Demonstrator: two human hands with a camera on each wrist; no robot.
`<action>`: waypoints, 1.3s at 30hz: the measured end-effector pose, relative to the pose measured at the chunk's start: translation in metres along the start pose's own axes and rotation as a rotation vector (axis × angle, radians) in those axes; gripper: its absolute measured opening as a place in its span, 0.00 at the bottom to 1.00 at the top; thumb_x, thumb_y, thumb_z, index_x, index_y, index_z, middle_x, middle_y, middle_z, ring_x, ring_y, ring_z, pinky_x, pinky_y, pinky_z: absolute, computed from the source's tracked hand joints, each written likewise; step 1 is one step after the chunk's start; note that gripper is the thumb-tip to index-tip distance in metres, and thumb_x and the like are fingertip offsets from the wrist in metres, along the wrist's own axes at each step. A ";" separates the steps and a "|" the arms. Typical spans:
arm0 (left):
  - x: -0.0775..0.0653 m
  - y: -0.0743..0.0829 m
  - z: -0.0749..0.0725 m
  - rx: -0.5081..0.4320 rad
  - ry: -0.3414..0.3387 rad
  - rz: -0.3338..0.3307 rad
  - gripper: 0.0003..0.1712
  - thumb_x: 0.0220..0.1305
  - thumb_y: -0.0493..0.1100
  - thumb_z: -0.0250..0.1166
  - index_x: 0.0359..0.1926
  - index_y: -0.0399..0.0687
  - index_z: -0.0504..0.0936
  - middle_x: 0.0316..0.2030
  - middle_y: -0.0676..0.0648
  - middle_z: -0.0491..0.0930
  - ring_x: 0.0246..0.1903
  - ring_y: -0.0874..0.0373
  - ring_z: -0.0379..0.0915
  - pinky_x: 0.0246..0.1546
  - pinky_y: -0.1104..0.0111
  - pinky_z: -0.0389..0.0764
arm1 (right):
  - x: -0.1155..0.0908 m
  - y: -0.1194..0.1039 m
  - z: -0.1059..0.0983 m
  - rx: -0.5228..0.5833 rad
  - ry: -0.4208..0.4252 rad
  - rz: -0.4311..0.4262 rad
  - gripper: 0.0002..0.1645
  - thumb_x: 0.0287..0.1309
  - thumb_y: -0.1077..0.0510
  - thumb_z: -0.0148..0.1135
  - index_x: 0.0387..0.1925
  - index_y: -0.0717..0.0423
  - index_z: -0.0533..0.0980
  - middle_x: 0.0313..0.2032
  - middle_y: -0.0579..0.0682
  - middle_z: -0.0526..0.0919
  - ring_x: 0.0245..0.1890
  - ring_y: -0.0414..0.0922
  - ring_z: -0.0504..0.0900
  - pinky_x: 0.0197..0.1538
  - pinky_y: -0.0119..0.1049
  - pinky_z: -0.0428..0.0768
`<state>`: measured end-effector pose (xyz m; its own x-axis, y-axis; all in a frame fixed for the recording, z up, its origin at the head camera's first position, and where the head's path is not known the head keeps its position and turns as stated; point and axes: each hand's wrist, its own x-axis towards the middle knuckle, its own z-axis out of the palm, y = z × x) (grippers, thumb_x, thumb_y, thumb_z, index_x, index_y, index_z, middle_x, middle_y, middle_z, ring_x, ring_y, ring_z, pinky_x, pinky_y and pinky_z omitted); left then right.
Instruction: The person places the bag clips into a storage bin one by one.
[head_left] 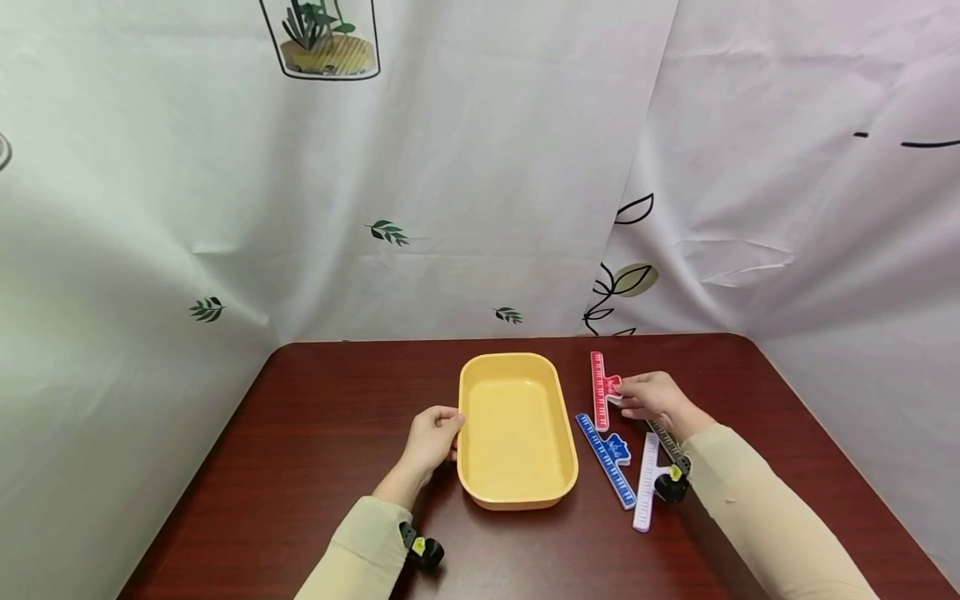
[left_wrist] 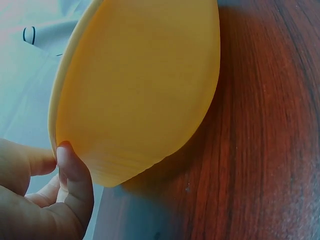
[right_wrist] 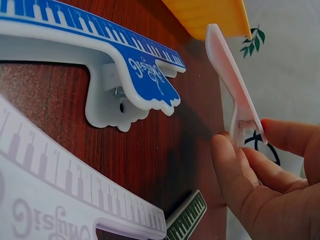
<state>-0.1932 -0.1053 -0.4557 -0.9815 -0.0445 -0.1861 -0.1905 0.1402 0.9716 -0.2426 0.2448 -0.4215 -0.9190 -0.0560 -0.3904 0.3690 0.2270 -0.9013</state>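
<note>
A yellow plastic tray (head_left: 517,437) sits mid-table, nothing inside it. My left hand (head_left: 431,437) pinches its left rim between thumb and fingers; the left wrist view shows the thumb (left_wrist: 75,180) against the tray wall (left_wrist: 140,85). To the right, my right hand (head_left: 656,398) pinches the handle of a red music clip (head_left: 599,392) with a keyboard pattern. In the right wrist view that clip (right_wrist: 232,80) appears edge-on, raised off the table. Below it lie a blue clip (head_left: 609,458), a white clip (head_left: 646,483) and a dark green clip (right_wrist: 187,217), partly hidden under the right wrist.
The dark red-brown wooden table (head_left: 322,467) has rounded far corners. A pale cloth (head_left: 465,167) with leaf prints hangs behind it and along both sides. Each wrist carries a small black camera (head_left: 425,553).
</note>
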 end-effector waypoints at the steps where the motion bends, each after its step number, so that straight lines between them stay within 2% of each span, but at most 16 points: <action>1: 0.000 0.000 0.000 -0.002 0.002 -0.001 0.15 0.65 0.39 0.57 0.47 0.30 0.75 0.24 0.49 0.75 0.15 0.63 0.70 0.14 0.73 0.75 | 0.000 0.000 0.001 0.002 -0.002 -0.001 0.32 0.64 0.60 0.54 0.61 0.80 0.59 0.30 0.48 0.79 0.28 0.37 0.80 0.35 0.33 0.85; 10: -0.002 0.002 -0.003 -0.006 -0.019 -0.029 0.19 0.58 0.35 0.54 0.51 0.31 0.74 0.26 0.47 0.77 0.16 0.62 0.72 0.15 0.72 0.78 | -0.009 -0.004 0.002 -0.051 -0.014 -0.034 0.30 0.66 0.59 0.52 0.60 0.79 0.61 0.35 0.51 0.80 0.33 0.41 0.81 0.39 0.34 0.85; 16: -0.006 0.007 -0.004 -0.019 -0.038 -0.035 0.20 0.59 0.34 0.54 0.52 0.29 0.73 0.26 0.48 0.76 0.17 0.63 0.72 0.15 0.72 0.78 | -0.010 -0.006 0.000 -0.040 -0.017 -0.047 0.30 0.65 0.60 0.53 0.60 0.79 0.61 0.32 0.49 0.80 0.33 0.41 0.82 0.38 0.35 0.85; 24: -0.003 0.001 -0.003 -0.028 -0.036 -0.035 0.18 0.59 0.34 0.54 0.50 0.30 0.74 0.24 0.48 0.75 0.16 0.62 0.70 0.13 0.73 0.76 | -0.012 -0.007 0.001 -0.025 -0.031 -0.053 0.32 0.64 0.60 0.55 0.61 0.79 0.59 0.31 0.48 0.81 0.31 0.40 0.82 0.38 0.36 0.85; 39: -0.004 0.000 -0.003 -0.031 -0.052 -0.040 0.17 0.61 0.34 0.54 0.50 0.31 0.73 0.24 0.48 0.75 0.16 0.63 0.71 0.14 0.73 0.77 | -0.015 -0.010 0.006 -0.035 -0.040 -0.043 0.33 0.63 0.59 0.56 0.63 0.76 0.59 0.37 0.53 0.81 0.34 0.43 0.84 0.38 0.37 0.86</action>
<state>-0.1896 -0.1081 -0.4545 -0.9729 0.0017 -0.2311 -0.2296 0.1089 0.9672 -0.2317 0.2376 -0.4080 -0.9275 -0.1051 -0.3588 0.3231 0.2578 -0.9106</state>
